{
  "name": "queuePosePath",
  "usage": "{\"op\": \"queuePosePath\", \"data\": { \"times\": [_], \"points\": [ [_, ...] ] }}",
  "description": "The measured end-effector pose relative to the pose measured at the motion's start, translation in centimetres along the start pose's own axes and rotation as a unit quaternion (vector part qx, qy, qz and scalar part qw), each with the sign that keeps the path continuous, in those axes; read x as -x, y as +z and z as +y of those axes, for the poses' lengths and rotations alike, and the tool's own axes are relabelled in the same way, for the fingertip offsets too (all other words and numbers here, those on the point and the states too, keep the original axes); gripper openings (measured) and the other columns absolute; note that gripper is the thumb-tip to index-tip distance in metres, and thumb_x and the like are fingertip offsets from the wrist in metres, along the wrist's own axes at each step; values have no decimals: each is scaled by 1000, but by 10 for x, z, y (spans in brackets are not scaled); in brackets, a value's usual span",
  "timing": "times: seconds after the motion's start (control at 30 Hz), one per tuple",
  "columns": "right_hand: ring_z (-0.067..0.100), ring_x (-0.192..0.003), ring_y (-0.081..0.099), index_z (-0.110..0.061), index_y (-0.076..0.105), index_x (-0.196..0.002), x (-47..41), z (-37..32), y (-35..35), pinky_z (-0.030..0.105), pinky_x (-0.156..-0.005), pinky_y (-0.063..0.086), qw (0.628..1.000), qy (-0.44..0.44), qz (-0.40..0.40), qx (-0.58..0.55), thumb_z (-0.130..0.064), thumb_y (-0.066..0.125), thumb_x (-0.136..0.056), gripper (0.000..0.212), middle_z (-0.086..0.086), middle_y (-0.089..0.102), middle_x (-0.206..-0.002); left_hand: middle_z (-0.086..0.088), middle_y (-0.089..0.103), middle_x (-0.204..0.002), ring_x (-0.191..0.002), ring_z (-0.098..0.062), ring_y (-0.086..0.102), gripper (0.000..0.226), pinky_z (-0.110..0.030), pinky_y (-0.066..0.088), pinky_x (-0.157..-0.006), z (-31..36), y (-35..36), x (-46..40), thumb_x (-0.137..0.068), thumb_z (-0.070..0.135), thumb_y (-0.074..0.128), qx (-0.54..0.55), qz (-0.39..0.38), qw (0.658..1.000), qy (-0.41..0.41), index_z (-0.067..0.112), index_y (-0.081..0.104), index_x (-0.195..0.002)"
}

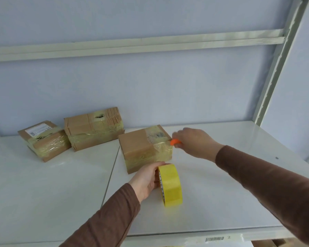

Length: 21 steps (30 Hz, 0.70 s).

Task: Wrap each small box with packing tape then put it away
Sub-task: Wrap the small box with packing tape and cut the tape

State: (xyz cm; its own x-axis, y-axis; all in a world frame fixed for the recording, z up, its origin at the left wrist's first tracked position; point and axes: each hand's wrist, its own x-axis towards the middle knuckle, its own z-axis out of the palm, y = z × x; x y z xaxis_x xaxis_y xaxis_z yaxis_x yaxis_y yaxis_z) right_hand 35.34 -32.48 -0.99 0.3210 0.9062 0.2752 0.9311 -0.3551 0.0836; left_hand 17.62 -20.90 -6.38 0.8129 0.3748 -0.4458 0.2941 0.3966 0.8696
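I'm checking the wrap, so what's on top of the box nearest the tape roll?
On the box: a worn label and clear tape across its right end. The right hand holds an orange tool at that top edge. Its blade is hidden.

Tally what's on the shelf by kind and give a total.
Cardboard boxes: 3 (left, middle, near)
Tape roll: 1, held by the left hand
Orange cutter: 1, held by the right hand
Total: 5

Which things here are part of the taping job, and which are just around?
In the job: nearest box, tape roll held by left hand, orange cutter in right hand.
Just around: two taped boxes, shelf, barcode label.
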Motion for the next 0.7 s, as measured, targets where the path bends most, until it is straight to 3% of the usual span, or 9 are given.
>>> {"op": "queuePosePath", "data": {
  "times": [0.1,0.17,0.27,0.37,0.43,0.47,0.57,0.63,0.7],
  "points": [
    [15,-81,56,-26,54,-105,-4,-13,-9,31,-66,43,972,31,58,-227,-38,51,-104,13,-8,62,-90,-23,67,-130,-126,-40,61,34,-50,45,-112,4,2,-1,-102,21,57,-5,-9,1000,-8,-3,70,-122],
    [16,-74,55,-22,52,-103,-5,-25,-6,28,-61,37,960,53,23,-274,-36,51,-105,14,-5,61,-83,-25,69,-125,-120,-40,64,27,-50,45,-113,9,-1,2,-101,18,57,-7,-35,999,-22,-2,71,-111],
    [28,-76,57,-16,51,-106,-6,-30,-6,38,-64,39,956,91,26,-277,-34,51,-105,18,5,64,-84,-23,73,-112,-105,-34,69,27,-44,49,-107,19,-19,16,-102,16,54,-97,-111,988,-40,-1,75,-100],
    [24,-74,57,-17,53,-110,-3,-42,-12,40,-68,45,950,93,91,-285,-30,54,-105,14,2,65,-84,-15,77,-108,-101,-25,71,30,-37,50,-101,30,-47,36,-102,19,55,-221,-107,968,47,8,81,-93],
    [12,-73,55,-19,55,-114,5,-63,-13,36,-68,45,911,82,166,-368,-29,57,-103,14,-5,63,-86,-7,78,-106,-96,-16,69,29,-24,49,-90,36,-64,50,-103,23,57,-298,-86,944,113,13,83,-94],
    [9,-77,56,-21,54,-115,8,-77,-12,34,-70,47,881,71,164,-438,-35,58,-102,19,-7,62,-90,-5,79,-105,-94,-14,69,29,-20,48,-86,38,-71,57,-103,25,57,-330,-75,931,138,15,83,-94],
    [7,-89,54,-25,47,-122,14,-123,-7,33,-81,51,810,50,34,-583,-67,62,-86,58,-10,55,-100,4,79,-98,-93,-5,71,28,-16,48,-82,41,-93,74,-104,23,58,-382,-51,906,174,16,83,-93],
    [1,-83,50,-21,44,-120,8,-150,5,24,-74,48,815,33,1,-579,-60,72,-84,60,-10,52,-98,7,79,-99,-98,-2,71,27,-17,48,-89,43,-110,83,-104,23,58,-407,-33,895,178,16,82,-94],
    [1,-78,50,-14,46,-115,-3,-176,17,22,-71,46,823,28,15,-567,-38,73,-94,43,-9,54,-94,9,79,-101,-103,-4,70,27,-24,48,-98,44,-130,92,-104,25,57,-442,-13,881,167,18,81,-95]
  ]
}}
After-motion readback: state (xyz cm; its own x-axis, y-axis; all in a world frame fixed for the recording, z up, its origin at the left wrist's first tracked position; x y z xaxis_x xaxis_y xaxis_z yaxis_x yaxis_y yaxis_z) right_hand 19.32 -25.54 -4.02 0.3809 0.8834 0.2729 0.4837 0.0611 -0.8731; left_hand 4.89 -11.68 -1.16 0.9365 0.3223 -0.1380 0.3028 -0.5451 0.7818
